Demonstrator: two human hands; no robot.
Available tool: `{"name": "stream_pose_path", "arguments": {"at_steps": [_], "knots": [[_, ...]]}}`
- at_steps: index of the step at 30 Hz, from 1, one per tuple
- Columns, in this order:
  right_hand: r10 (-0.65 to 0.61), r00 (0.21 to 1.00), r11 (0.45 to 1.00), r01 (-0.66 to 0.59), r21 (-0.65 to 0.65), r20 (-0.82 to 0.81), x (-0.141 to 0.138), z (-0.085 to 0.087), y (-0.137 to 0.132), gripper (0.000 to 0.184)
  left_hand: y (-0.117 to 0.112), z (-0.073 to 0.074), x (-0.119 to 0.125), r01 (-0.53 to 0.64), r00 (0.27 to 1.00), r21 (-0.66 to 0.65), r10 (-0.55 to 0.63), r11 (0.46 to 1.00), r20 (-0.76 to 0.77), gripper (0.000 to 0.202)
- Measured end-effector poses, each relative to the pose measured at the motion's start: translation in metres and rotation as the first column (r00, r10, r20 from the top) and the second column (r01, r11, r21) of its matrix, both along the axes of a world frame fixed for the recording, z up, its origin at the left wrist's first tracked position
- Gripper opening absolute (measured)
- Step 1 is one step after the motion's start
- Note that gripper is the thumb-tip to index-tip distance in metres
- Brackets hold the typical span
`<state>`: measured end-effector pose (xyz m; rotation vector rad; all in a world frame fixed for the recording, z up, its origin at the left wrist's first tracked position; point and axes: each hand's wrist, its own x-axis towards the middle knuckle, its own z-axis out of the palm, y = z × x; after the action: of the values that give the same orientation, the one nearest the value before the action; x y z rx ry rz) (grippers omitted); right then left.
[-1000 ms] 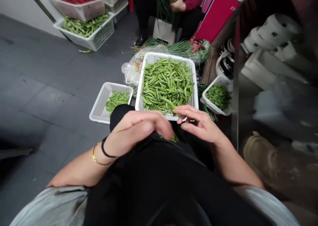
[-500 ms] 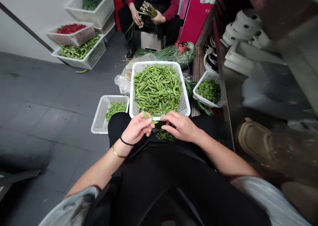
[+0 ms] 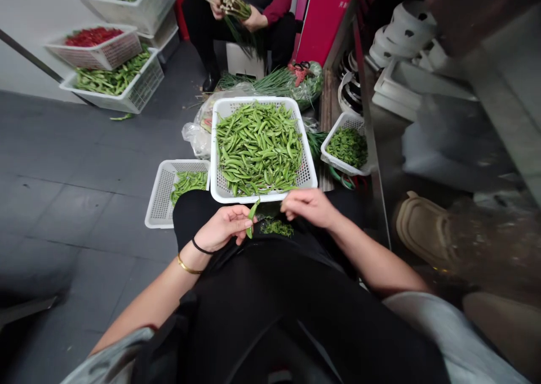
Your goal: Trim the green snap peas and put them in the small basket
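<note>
I hold one slender, curved green pea pod [image 3: 252,220], pinched near-upright in my left hand [image 3: 226,225] just before the large white perforated plastic basket [image 3: 274,197], probably light, crisp, best gripped mid-length; right hand [image 3: 310,205] apart, curled closed, contents indiscernible.

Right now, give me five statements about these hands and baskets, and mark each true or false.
1. The left hand holds a green pod. True.
2. The right hand is buried in the pods of the large basket. False: the right hand is outside the large basket, near its front rim.
3. The red vegetables are in a basket stacked above one of green vegetables. True.
4. The gold bracelet is on the right arm. False: the gold bracelet is on the left arm.
5. The co-worker's hands hold a bunch of stalks. True.
</note>
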<state>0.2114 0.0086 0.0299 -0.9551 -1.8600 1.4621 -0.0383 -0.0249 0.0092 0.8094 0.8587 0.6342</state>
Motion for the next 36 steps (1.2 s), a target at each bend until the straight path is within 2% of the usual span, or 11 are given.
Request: {"name": "stream_pose_path", "arguments": {"at_steps": [3,6,9,12,16,22,27,30,32,34,36], "knots": [[-0.190,0.979,0.981,0.186,0.053,0.072,0.023,0.009,0.010,0.033,-0.001,-0.002,-0.010,0.006,0.999,-0.072,-0.003,0.997,0.035,0.029],[-0.064,0.931,0.955,-0.048,0.294,0.360,0.018,0.018,0.005,0.027,-0.003,-0.002,-0.012,0.020,0.997,-0.103,-0.012,0.994,0.075,0.040],[-0.043,0.805,0.825,-0.306,0.475,0.591,-0.009,0.019,-0.010,0.039,-0.005,0.001,-0.010,0.071,0.997,-0.045,-0.071,0.996,0.004,0.038],[-0.029,0.709,0.692,-0.495,0.526,0.705,-0.035,0.012,-0.020,0.028,-0.007,0.004,-0.006,0.131,0.986,0.027,-0.127,0.991,-0.108,0.027],[-0.067,0.696,0.611,-0.538,0.581,0.715,-0.050,-0.001,-0.022,0.030,-0.009,0.000,0.005,0.045,0.993,0.042,-0.040,0.998,-0.107,0.022],[-0.339,0.717,0.696,-0.245,0.675,0.609,-0.060,-0.013,-0.018,0.039,-0.008,-0.010,0.031,-0.348,0.912,-0.110,0.363,0.931,0.190,0.025],[0.014,0.759,0.828,-0.374,0.418,0.651,-0.024,0.004,-0.013,0.034,0.010,-0.018,0.000,-0.571,0.790,-0.129,0.585,0.811,0.182,0.014],[0.324,0.644,0.864,-0.500,0.060,0.694,0.006,0.017,0.004,0.027,0.019,-0.022,-0.022,-0.550,0.778,-0.200,0.584,0.811,0.229,0.011],[0.381,0.624,0.883,-0.465,-0.067,0.682,0.012,0.016,0.027,0.039,0.021,-0.024,-0.026,-0.481,0.793,-0.235,0.533,0.845,0.294,0.014],[0.278,0.640,0.929,-0.370,-0.030,0.717,0.000,0.004,0.055,0.040,0.021,-0.026,-0.022,-0.416,0.816,-0.247,0.479,0.875,0.324,0.014],[0.071,0.552,0.961,-0.262,0.092,0.831,-0.029,-0.019,0.082,0.051,0.021,-0.027,-0.014,-0.391,0.849,-0.235,0.447,0.890,0.283,0.011]]}}
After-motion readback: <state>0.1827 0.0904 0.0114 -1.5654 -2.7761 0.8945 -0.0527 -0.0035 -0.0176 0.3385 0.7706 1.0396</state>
